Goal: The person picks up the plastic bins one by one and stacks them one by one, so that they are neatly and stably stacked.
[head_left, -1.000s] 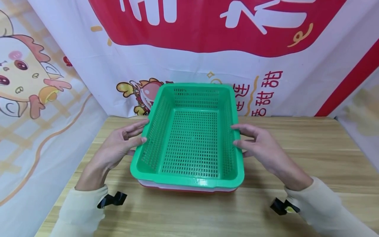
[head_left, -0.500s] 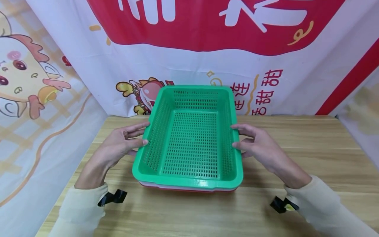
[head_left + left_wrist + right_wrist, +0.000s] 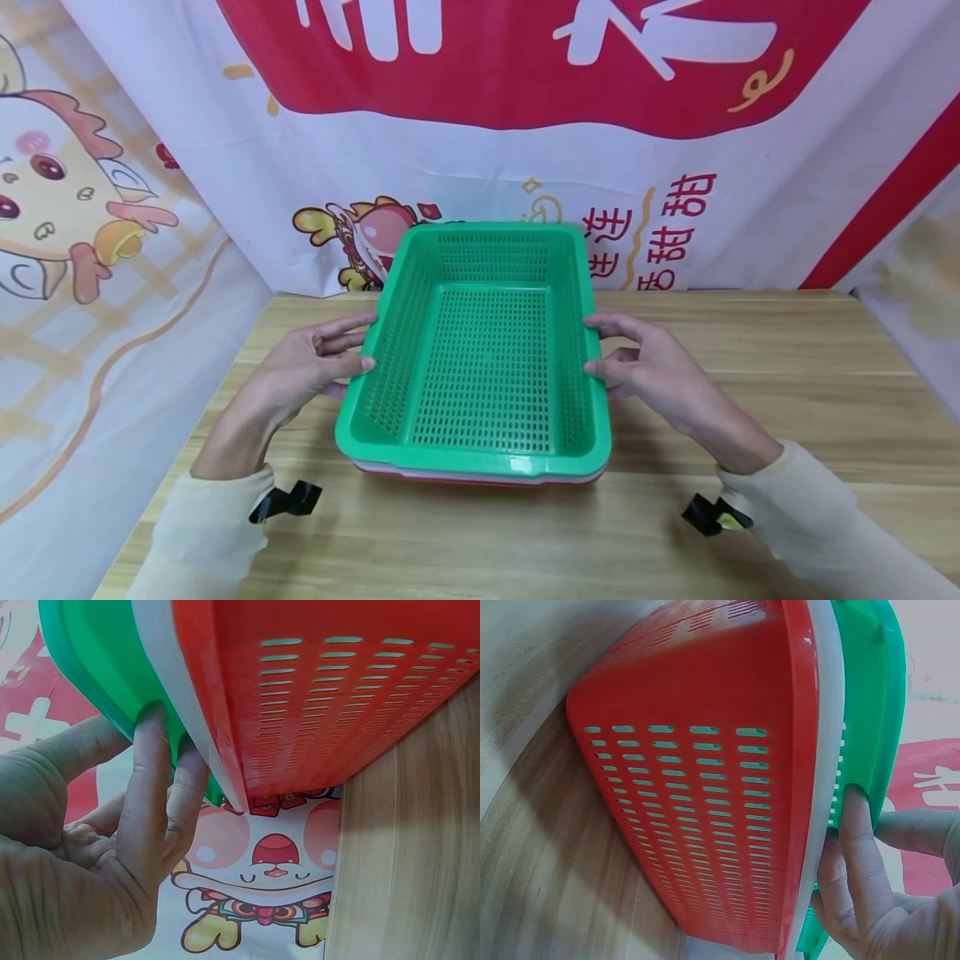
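A green perforated plastic basket (image 3: 480, 367) is stacked in a white basket (image 3: 161, 652) and a red slotted basket (image 3: 315, 619), its rim standing a little above theirs. My left hand (image 3: 296, 375) pinches the green basket's left rim, thumb on top and fingers beneath. On the opposite side, my right hand (image 3: 663, 371) grips the right rim in the same way. In the right wrist view, fingertips press the green wall just above the white rim (image 3: 830, 712). Nothing lies inside the green basket. From above, the lower baskets are mostly hidden.
The stack stands on a wood-grain table (image 3: 765, 400), towards its back edge. A printed cloth (image 3: 480, 158) hangs right behind it, and another cloth (image 3: 172, 250) borders the left side. Black wrist mounts (image 3: 288, 502) sit on both sleeves.
The green basket has sunk slightly deeper into the stack, its far rim lower in view. Both hands have kept their grip and followed it, the right shifting slightly inward.
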{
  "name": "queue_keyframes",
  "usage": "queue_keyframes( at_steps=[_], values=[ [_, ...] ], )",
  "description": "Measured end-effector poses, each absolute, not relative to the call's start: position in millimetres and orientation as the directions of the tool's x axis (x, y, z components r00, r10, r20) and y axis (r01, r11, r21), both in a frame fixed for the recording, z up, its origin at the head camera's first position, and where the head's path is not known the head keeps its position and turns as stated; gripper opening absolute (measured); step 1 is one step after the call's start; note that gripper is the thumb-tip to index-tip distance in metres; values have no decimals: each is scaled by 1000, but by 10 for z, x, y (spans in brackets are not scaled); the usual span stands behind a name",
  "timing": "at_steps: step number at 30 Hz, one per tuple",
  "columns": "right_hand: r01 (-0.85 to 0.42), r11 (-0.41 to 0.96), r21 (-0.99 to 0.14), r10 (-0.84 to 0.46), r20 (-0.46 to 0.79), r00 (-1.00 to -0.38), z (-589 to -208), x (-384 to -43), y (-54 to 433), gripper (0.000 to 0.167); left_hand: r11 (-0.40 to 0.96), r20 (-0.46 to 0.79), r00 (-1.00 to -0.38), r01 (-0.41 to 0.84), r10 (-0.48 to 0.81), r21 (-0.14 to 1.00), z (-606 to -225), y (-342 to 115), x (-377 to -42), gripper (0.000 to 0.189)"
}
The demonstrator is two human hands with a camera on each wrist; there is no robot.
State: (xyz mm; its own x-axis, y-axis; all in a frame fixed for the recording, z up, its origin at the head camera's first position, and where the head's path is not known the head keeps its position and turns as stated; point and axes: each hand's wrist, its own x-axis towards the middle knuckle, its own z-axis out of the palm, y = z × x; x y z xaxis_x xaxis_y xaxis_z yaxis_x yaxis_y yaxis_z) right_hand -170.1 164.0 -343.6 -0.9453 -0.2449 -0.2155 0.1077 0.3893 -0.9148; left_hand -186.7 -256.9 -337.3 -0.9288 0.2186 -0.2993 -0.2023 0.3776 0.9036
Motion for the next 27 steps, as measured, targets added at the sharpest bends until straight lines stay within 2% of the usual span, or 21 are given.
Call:
queue_keyframes(
  at_steps=[9, 27],
  values=[
    [110, 383, -917, -245, -216, -945, -3444, -1708, 1626, 64, 422, -266, -950, -178, 162, 889, -3401, -2546, -1818, 69],
    [101, 407, -908, -248, -217, -944, -3444, -1703, 1622, 64, 457, -297, -943, -199, 151, 867, -3394, -2528, -1792, 66]
  ],
)
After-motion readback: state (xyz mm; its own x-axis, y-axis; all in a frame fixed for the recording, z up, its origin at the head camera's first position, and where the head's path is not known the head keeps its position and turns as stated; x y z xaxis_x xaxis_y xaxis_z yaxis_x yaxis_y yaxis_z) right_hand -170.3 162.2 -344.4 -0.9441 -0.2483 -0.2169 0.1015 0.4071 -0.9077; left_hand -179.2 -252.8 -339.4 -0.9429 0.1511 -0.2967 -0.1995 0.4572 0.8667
